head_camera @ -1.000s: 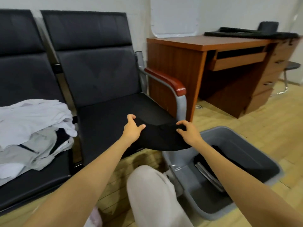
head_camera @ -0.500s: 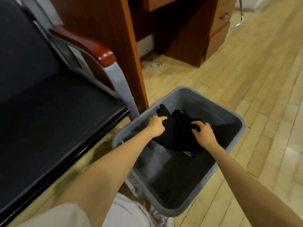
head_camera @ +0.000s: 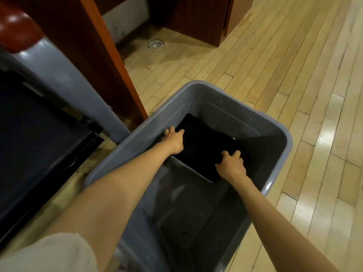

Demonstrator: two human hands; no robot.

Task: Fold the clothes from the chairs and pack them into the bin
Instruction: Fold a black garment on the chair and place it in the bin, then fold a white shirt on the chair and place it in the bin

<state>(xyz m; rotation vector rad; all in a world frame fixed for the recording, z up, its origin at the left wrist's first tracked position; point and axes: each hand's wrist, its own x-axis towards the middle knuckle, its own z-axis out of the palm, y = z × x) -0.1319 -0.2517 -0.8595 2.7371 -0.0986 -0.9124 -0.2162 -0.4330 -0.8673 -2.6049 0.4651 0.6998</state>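
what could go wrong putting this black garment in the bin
The left hand and right hand grip the folded black garment only at its edges, so the fold may slump open on release. It sits toward the far end of the grey bin, where it could bunch against the wall.

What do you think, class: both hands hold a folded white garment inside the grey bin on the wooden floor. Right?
Not quite. The garment is black, not white. The head view shows the left hand and the right hand holding it, folded, inside the grey bin on the wooden floor.
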